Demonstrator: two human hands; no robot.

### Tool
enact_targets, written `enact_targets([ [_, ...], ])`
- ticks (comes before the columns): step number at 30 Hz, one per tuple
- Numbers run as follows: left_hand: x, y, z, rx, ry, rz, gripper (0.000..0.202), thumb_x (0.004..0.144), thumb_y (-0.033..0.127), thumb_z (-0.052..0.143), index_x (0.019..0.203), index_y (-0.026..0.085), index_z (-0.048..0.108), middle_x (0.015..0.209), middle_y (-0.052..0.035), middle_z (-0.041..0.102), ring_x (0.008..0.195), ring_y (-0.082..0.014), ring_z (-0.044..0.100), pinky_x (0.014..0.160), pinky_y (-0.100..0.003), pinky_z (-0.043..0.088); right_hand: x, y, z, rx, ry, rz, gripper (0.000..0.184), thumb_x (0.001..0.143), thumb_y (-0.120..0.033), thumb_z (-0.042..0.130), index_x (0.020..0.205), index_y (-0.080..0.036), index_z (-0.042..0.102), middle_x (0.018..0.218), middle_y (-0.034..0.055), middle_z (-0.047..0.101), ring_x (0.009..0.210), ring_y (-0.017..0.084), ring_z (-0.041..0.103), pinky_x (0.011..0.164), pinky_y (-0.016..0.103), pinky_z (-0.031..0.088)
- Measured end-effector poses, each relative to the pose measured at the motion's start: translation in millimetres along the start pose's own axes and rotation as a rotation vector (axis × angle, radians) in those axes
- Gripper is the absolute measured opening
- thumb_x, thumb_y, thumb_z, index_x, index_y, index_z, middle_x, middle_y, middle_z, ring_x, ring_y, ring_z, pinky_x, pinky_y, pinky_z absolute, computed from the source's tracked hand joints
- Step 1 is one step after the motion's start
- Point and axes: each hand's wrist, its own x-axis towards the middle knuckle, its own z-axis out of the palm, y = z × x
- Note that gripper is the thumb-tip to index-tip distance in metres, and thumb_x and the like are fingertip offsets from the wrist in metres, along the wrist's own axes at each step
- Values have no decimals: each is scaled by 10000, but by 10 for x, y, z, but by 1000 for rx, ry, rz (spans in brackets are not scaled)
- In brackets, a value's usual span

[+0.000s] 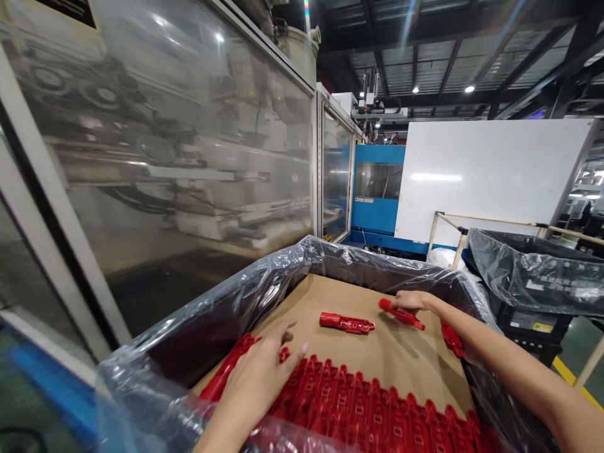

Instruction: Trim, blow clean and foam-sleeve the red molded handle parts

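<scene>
"Factory roof [431, 69] and small lamps show at upper right in the head view. What stands below?"

"Machinery: a transparent guard panel [189, 157] fills the left, with a blue machine housing [377, 217] and a white panel [491, 182] farther back. At the right, near a pipe frame [495, 221], is a black crate [542, 283] draped in clear plastic."

"And up close?"

"A large dark bin [377, 265] under a clear plastic liner [264, 277]. Inside lies a brown cardboard sheet [295, 305], with a row of red plastic parts [377, 418] packed side by side along the near edge."

"Where are the hands?"

"Both over the bin. The right hand [409, 301] pinches a held red part [401, 314] between its fingers, above the far right of the sheet. The left hand [259, 368] has its fingers spread near the row's left end; whether it touches them, I cannot tell."

"Any other parts?"

"One loose red part [346, 323] lies flat on the cardboard, between the hands. Another red part [452, 340] sits by the right wall, partly behind the right forearm."
</scene>
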Motion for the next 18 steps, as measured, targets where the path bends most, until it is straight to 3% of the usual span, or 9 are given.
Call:
enact_targets([
  [4,-58,73,31,-189,14,227,655,823,418,567,1436,306,365,1517,-67,404,1371,-238,383,1115,-411,321,-361,-445,29,362,-543,-351,351,999,-376,379,1073,-138,627,960,72,724,695,103,672,679,260,561],
  [7,-86,169,-18,-443,-48,320,586,808,387,621,1373,350,470,1457,-22,494,1347,-233,418,1117,-397,324,-566,-661,101,540,-760,-514,428,929,-483,463,1088,-114,610,890,110,739,650,122,675,604,236,544],
  [10,-80,231,-70,-619,-176,243,449,774,395,657,1208,278,648,1223,-48,694,1116,-258,627,999,-369,462,-619,-711,106,662,-833,-610,545,832,-588,572,1068,-97,607,891,141,739,660,142,687,574,230,538],
  [12,-61,234,-88,-661,-186,192,400,753,403,671,1122,250,698,1123,-50,740,993,-263,680,920,-358,513,-603,-674,53,710,-868,-643,619,796,-641,603,1074,-88,611,909,157,738,680,155,702,586,232,548],
  [15,-29,199,-110,-689,-67,140,409,710,448,698,1064,244,713,1058,-33,759,936,-257,690,901,-346,526,-595,-577,-88,791,-922,-679,670,834,-671,540,1138,-78,608,973,175,729,762,188,728,667,270,578],
  [18,-11,153,-144,-732,118,39,522,655,564,728,1076,257,693,1077,-23,751,989,-261,672,972,-351,490,-643,-503,-226,881,-785,-737,546,891,-560,554,1158,-89,624,1075,170,706,844,197,733,726,271,587],
])
